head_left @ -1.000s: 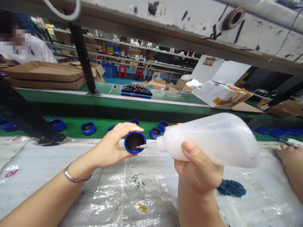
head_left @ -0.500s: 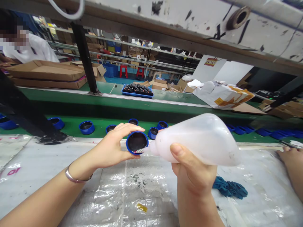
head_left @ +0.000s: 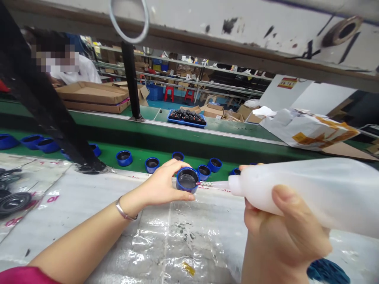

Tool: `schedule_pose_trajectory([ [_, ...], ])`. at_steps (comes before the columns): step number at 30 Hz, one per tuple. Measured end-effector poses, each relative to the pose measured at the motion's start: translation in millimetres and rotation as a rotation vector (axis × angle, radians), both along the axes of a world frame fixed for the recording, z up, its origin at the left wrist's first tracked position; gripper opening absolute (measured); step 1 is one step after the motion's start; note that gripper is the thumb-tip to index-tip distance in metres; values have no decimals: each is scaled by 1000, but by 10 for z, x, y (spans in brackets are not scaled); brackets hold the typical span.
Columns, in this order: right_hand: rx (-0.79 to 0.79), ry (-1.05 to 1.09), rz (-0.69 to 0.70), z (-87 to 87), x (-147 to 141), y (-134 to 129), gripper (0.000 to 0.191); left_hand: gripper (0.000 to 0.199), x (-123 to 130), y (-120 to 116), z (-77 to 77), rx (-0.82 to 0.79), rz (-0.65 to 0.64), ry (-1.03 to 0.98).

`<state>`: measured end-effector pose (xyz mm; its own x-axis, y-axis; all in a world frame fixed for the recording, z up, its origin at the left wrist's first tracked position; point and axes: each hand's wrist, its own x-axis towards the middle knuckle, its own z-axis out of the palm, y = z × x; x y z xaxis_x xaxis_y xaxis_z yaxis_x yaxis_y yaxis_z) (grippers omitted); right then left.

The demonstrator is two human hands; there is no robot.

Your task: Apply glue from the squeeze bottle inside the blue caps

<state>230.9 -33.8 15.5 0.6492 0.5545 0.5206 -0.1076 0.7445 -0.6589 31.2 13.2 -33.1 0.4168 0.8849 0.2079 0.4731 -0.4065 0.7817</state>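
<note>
My left hand grips a round blue cup-like part by its sides, thumb below and fingers above. Its dark, hollow inside faces me. In my right hand is a translucent white squeeze bottle, tipped on its side with its thin nozzle pointing left. The nozzle's dark pink tip is at the right rim of the blue part; whether they touch I cannot tell. Just beyond, more blue parts, such as this one, stand on the green belt.
Clear plastic film covers the worktable. A teal cloth lies at the lower right, black coiled parts at the left. A slanted black post rises on the left. Behind the belt are a blue tray of black pieces and a person.
The bottle has drawn back to the right, its nozzle moving from inside the blue part to its rim. The whole view has shifted left. Both hands keep their holds.
</note>
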Motion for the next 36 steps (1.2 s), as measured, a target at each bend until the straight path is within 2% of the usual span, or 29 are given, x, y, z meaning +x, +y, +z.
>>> schedule_pose_trajectory([
  [4,-61,100,-29,52,-26,7,40,58,67,79,-221,-102,21,164],
  [8,-52,22,-7,38,-23,-1,28,51,131,86,-366,-85,87,273],
  [14,-4,-30,-13,-9,13,11,26,45,74,173,-391,13,325,454],
  [19,2,-34,33,7,55,-20,23,49,-79,426,-386,52,547,604],
  [22,19,-18,29,34,68,-39,24,56,-151,602,-367,31,618,679],
  [26,27,4,24,55,79,-53,30,74,-125,817,-330,7,612,757],
  [28,14,0,36,57,87,-58,30,66,-66,924,-315,6,594,782],
  [31,4,-29,63,52,99,-64,29,44,26,1071,-294,-2,566,795],
  [34,-7,-61,71,45,107,-63,21,37,95,1131,-254,10,507,743],
  [36,-15,-62,83,41,113,-58,17,38,135,1079,-209,33,455,664],
])
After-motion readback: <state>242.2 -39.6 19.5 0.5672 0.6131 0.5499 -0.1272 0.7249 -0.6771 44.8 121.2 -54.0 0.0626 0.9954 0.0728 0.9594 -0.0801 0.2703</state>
